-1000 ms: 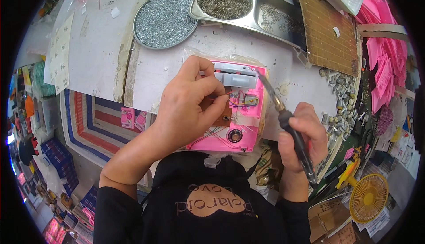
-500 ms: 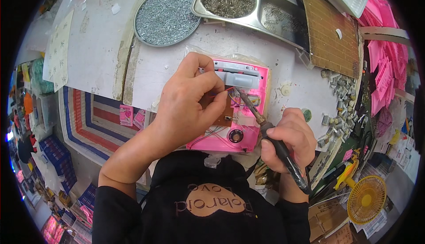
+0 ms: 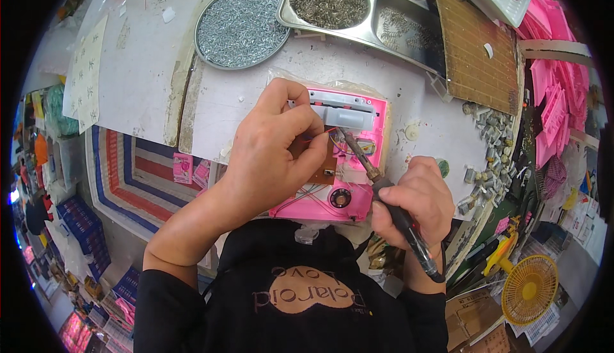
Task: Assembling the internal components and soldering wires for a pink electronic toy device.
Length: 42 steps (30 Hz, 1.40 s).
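Note:
A pink plastic housing (image 3: 374, 116) lies open on the white bench with a brown circuit board (image 3: 324, 168), thin wires and a grey block (image 3: 346, 117) inside. My left hand (image 3: 272, 151) rests on the housing, its fingers pinching a red wire over the board. My right hand (image 3: 416, 202) grips a black-handled soldering iron (image 3: 396, 209); its metal tip reaches into the housing just below the grey block.
A round tray of small metal parts (image 3: 240, 26) and a steel compartment tray (image 3: 368, 23) sit at the back. A brown perforated board (image 3: 473, 49) lies right of them. Small grey components (image 3: 489, 148) are strewn at the right edge, pink housings (image 3: 556, 110) beyond. A yellow fan (image 3: 529, 298) stands lower right.
My right hand has swung the soldering iron left and inward, bringing its tip from the housing's right edge into the inside near the board. My left hand stays on the housing.

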Each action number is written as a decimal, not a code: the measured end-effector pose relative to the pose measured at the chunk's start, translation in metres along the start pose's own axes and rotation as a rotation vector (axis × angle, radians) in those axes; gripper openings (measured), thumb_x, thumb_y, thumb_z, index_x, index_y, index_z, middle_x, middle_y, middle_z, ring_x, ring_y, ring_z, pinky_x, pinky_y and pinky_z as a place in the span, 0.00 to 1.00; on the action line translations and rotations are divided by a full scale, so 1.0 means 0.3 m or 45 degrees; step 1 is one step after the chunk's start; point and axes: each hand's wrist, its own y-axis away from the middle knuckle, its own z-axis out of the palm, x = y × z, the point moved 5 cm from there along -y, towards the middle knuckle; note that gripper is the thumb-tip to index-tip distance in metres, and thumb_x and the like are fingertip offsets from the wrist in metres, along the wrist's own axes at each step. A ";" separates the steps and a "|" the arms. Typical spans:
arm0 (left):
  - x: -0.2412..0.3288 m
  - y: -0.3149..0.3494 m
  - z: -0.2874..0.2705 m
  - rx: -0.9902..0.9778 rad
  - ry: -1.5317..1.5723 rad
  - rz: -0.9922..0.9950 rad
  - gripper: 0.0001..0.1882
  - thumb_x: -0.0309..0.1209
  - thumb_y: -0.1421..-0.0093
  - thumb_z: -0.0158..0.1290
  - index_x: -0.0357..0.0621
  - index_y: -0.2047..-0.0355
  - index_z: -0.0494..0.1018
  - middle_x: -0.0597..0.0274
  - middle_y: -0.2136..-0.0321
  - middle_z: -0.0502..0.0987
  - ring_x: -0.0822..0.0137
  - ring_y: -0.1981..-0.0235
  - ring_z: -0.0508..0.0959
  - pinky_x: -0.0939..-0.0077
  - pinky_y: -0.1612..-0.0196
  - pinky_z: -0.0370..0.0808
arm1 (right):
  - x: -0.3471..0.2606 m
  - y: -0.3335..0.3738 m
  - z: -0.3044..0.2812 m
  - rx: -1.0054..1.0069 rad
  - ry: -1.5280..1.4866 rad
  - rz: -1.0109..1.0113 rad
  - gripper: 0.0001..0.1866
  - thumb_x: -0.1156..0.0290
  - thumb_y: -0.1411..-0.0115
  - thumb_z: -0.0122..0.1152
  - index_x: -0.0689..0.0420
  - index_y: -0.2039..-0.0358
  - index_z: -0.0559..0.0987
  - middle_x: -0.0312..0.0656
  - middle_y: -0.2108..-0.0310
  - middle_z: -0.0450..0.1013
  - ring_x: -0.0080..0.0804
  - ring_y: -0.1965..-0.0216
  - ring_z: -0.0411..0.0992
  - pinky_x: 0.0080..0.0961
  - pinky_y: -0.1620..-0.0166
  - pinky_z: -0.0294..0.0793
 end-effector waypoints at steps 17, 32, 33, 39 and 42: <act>-0.001 0.002 0.006 0.023 -0.021 0.024 0.05 0.20 0.48 0.62 0.37 0.71 0.77 0.57 0.62 0.69 0.66 0.68 0.73 0.75 0.68 0.70 | 0.008 -0.005 -0.025 -0.011 -0.006 -0.093 0.24 0.81 0.62 0.76 0.53 0.60 0.82 0.32 0.80 0.62 0.32 0.79 0.64 0.31 0.73 0.63; 0.002 -0.002 0.022 0.080 -0.062 0.003 0.06 0.20 0.49 0.64 0.38 0.73 0.76 0.57 0.63 0.71 0.66 0.71 0.75 0.75 0.70 0.72 | 0.031 -0.018 -0.021 -0.011 -0.030 -0.044 0.20 0.81 0.58 0.72 0.55 0.62 0.81 0.34 0.82 0.64 0.34 0.82 0.64 0.30 0.73 0.64; 0.003 -0.004 0.023 0.086 -0.080 0.010 0.06 0.20 0.49 0.64 0.38 0.73 0.76 0.57 0.63 0.71 0.66 0.70 0.75 0.74 0.70 0.73 | 0.033 -0.022 -0.014 -0.007 -0.034 -0.045 0.19 0.81 0.58 0.72 0.55 0.62 0.81 0.34 0.82 0.64 0.34 0.82 0.64 0.30 0.73 0.64; 0.004 -0.004 0.026 0.095 -0.109 -0.001 0.07 0.20 0.50 0.64 0.38 0.73 0.76 0.57 0.63 0.72 0.63 0.69 0.77 0.72 0.68 0.75 | 0.039 -0.031 0.000 -0.006 -0.044 -0.044 0.19 0.81 0.59 0.72 0.56 0.63 0.81 0.34 0.82 0.65 0.34 0.82 0.65 0.29 0.73 0.64; 0.004 -0.003 0.027 0.102 -0.113 -0.004 0.07 0.20 0.51 0.64 0.38 0.73 0.76 0.56 0.63 0.73 0.62 0.69 0.77 0.71 0.67 0.75 | 0.038 -0.034 0.001 -0.003 -0.041 -0.045 0.20 0.81 0.59 0.73 0.55 0.63 0.82 0.34 0.82 0.65 0.34 0.82 0.65 0.29 0.73 0.64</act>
